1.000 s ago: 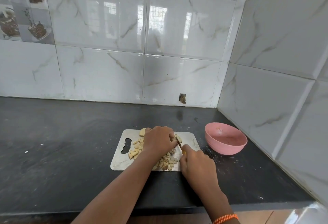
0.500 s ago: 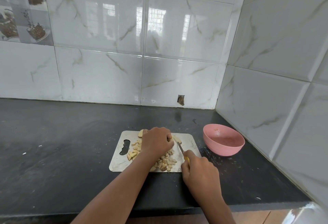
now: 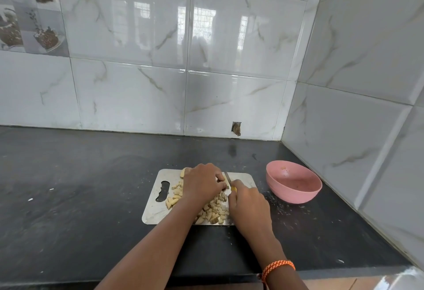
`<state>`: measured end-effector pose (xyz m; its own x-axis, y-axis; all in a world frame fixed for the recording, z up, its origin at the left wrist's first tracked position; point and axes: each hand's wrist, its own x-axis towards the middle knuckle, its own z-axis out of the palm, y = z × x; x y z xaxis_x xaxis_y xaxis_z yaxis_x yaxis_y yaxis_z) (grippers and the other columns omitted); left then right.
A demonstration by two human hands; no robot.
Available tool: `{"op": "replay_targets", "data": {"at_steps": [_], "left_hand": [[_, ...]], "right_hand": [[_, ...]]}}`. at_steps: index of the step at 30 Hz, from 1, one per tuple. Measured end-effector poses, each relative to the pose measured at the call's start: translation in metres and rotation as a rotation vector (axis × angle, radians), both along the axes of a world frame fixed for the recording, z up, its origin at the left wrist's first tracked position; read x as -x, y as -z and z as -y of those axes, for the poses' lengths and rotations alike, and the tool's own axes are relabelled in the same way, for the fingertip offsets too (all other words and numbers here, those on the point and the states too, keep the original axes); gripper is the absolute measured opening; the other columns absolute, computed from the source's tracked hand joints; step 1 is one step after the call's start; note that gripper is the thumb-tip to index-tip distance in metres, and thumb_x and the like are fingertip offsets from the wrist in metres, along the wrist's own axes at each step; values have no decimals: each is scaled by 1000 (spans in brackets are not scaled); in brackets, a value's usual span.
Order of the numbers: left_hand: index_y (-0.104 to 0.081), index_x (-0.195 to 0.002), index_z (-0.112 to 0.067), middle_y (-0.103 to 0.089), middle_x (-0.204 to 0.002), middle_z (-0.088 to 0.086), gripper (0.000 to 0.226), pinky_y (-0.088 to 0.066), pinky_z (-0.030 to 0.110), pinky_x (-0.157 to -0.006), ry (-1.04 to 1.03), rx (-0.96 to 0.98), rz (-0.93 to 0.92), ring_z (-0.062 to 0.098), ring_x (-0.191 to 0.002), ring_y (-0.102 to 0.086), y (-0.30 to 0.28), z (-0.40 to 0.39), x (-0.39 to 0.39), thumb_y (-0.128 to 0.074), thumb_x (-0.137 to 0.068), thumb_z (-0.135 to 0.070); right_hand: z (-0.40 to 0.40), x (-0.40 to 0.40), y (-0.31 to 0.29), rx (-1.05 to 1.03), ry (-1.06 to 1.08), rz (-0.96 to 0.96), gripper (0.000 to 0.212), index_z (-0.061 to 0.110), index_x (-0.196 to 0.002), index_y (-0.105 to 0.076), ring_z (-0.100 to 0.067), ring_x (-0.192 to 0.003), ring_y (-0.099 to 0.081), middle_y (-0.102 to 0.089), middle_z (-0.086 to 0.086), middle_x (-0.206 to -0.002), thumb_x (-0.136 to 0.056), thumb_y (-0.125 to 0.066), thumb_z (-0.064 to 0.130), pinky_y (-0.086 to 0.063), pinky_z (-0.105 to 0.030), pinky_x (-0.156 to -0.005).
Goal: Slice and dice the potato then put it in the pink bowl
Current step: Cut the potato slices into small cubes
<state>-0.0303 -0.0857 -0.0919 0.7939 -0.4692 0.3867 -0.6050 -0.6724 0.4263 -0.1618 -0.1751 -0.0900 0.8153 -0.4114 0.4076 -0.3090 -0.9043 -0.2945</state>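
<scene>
A steel cutting board [image 3: 156,211] lies on the black counter with several diced potato pieces [image 3: 214,211] scattered across it. My left hand [image 3: 202,182] curls its fingers over a potato piece near the board's far edge; the piece is mostly hidden under the fingers. My right hand [image 3: 249,207] grips a small knife [image 3: 227,178] with a yellow handle, its blade standing right beside my left fingertips. A larger pale potato chunk [image 3: 183,172] peeks out behind my left hand. The pink bowl [image 3: 293,194] sits to the right of the board and looks nearly empty.
The black counter [image 3: 80,186] stretches away to the left. Tiled walls meet in a corner behind and to the right of the bowl. Small white crumbs dot the counter between board and bowl. The counter's front edge runs under my forearms.
The knife blade has shifted slightly between cuts beside my left fingers. Both hands stay over the board. My head has moved a little.
</scene>
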Motion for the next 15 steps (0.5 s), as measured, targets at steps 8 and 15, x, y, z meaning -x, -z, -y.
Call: {"op": "replay_targets", "data": {"at_steps": [8, 15], "left_hand": [[-83, -89, -35, -74, -111, -21, 15, -34, 43, -105, -22, -10, -9, 7, -107, -65, -1, 1, 3, -71, -88, -45], [-80, -81, -33, -77, -97, -18, 24, -13, 65, -124, -96, -85, 12, 6, -95, -67, 0, 7, 8, -63, -90, -48]], "right_hand": [[-1, -2, 2, 53, -8, -45, 23, 23, -119, -55, -24, -81, -62, -65, -3, -93, -104, -38, 27, -44, -36, -66], [-5, -1, 0, 68, -8, -71, 27, 23, -126, -54, -24, -89, -66, -68, -4, -103, -105, -38, 27, -47, -35, -70]]}}
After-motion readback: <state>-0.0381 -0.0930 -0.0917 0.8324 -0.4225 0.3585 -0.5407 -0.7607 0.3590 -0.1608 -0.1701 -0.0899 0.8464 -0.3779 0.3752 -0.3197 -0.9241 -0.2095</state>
